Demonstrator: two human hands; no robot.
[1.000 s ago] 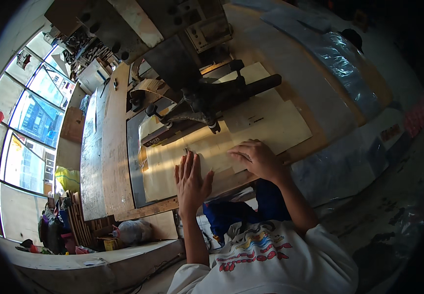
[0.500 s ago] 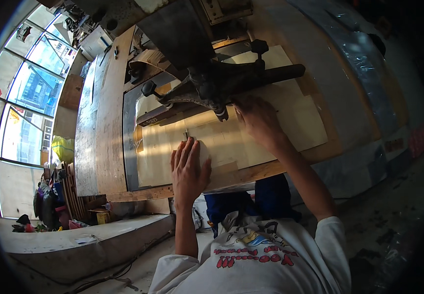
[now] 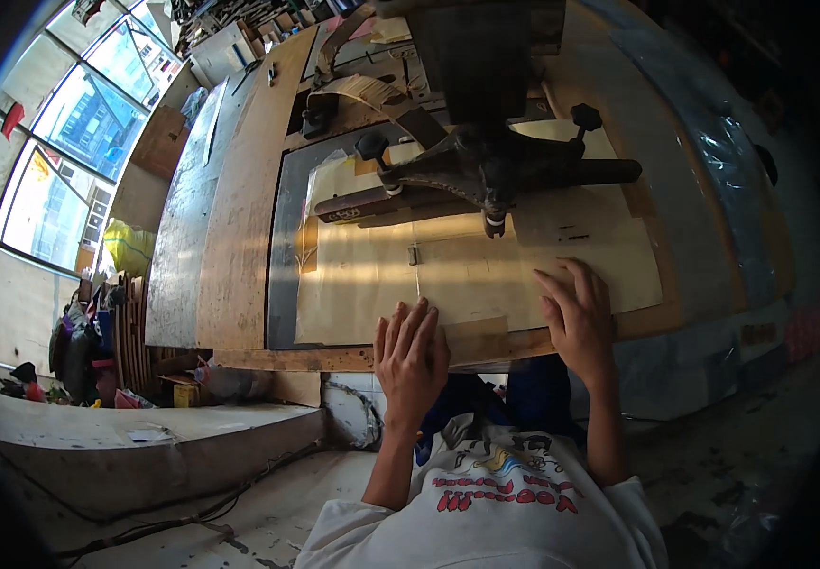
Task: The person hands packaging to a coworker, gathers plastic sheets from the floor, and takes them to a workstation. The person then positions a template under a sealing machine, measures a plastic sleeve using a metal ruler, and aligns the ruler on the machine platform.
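A pale yellow sheet (image 3: 362,303) lies on the worktable in front of me. My left hand (image 3: 412,362) rests at its front edge, fingers stretched forward and holding nothing. Farther right, my right hand (image 3: 580,313) is over the sheet's near right part with its fingers apart; whether the fingertips touch it I cannot tell. Past both hands, a dark metal machine head (image 3: 490,171) with a crossbar and two knobs spans the sheet and hides some of it. A small metal piece (image 3: 414,255) sits on the sheet beyond my left fingertips.
The wooden front edge (image 3: 286,358) of the table runs close to my body. Long wooden boards (image 3: 244,218) extend at the left. Behind the machine arches a curved brown strip (image 3: 362,87). Clear plastic film (image 3: 723,152) covers the right side. Bags and wood pieces (image 3: 125,327) stand below the windows.
My right hand has left the machine head and come back toward the table's front edge, its fingers spreading. My left hand has drawn back a little. The whole view has shifted.
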